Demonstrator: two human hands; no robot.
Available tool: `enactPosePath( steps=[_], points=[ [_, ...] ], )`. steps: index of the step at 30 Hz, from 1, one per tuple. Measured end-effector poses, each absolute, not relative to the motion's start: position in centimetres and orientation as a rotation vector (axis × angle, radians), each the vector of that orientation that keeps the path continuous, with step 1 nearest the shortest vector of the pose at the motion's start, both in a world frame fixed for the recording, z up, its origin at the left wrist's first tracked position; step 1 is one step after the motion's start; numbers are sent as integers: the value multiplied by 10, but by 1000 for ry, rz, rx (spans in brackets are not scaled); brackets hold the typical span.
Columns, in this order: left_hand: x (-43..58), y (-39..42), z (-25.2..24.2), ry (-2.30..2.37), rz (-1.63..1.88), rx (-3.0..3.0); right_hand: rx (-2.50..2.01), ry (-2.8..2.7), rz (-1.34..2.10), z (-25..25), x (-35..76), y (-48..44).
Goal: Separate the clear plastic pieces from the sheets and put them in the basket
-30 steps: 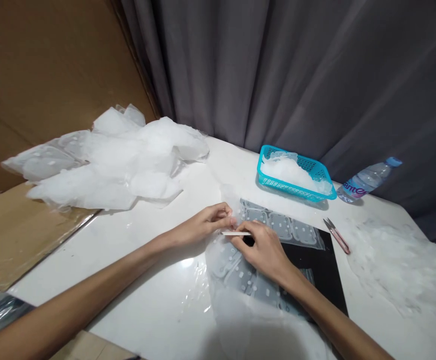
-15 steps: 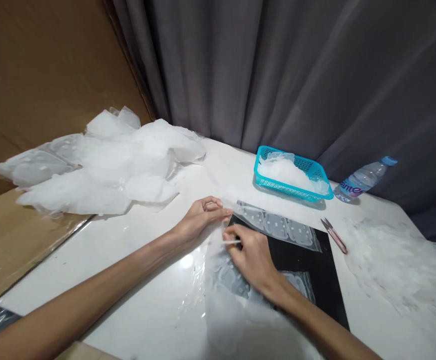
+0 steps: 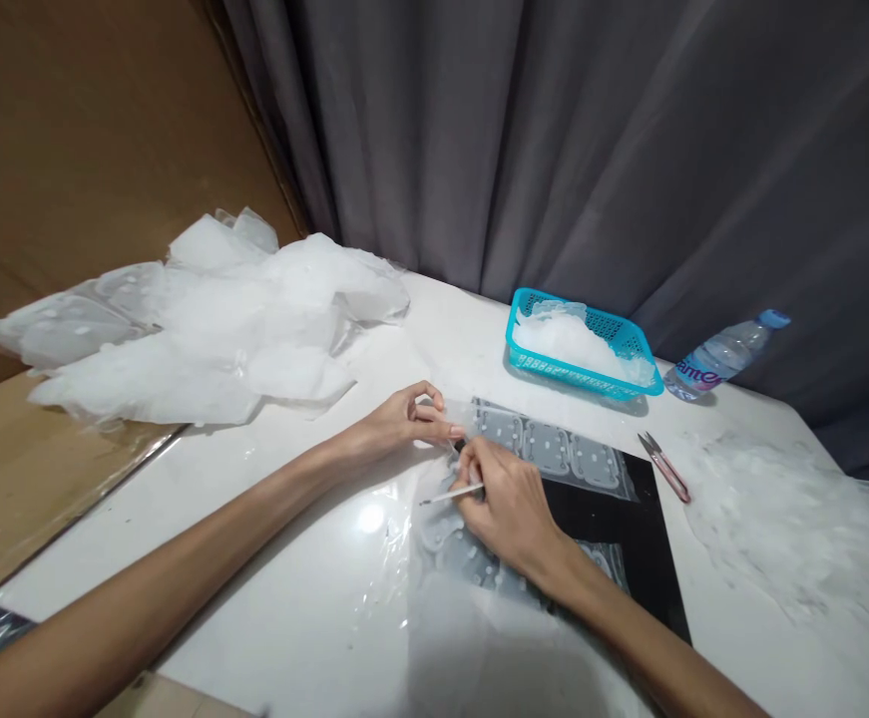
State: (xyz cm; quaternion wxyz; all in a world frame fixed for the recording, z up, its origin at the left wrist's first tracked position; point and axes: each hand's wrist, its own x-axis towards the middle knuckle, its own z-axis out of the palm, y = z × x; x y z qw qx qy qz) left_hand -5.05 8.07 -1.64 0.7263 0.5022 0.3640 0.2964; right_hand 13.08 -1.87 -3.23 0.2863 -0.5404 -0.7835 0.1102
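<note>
My left hand [image 3: 420,417] is closed at the far left corner of a translucent plastic sheet [image 3: 449,568], thumb and fingers pinched on its edge. My right hand [image 3: 505,499] is closed around a thin white stick [image 3: 449,496], whose dark end points left over the sheet. Its fingertips meet the sheet just below my left thumb. The sheet lies partly over a black board [image 3: 591,514]. On the board is a strip of clear moulded pieces [image 3: 546,447] in rounded frames; more such pieces show through the sheet, partly hidden by my right hand.
A blue basket [image 3: 584,382] of white translucent pieces stands at the back, with a water bottle [image 3: 725,359] beside it. Thread snips [image 3: 664,469] lie right of the board, near a heap of clear scraps [image 3: 793,529]. White plastic packets [image 3: 210,329] pile up at left.
The white stick has tilted, its free end now lower and further left. My left fingers have shifted slightly at the sheet's corner, and the sheet lies flatter over the pieces.
</note>
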Motion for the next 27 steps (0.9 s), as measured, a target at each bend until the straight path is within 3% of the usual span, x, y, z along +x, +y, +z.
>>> enactPosePath(
  steps=[10,16,27],
  points=[
    [-56,85,-19,753,658,1129,-1619,-1706,678,-26,116,0],
    [-56,86,-21,766,708,1139,-1623,-1708,584,-34,106,7],
    [-43,79,-40,858,1016,1201,-1485,-2215,215,-44,101,4]
  ],
)
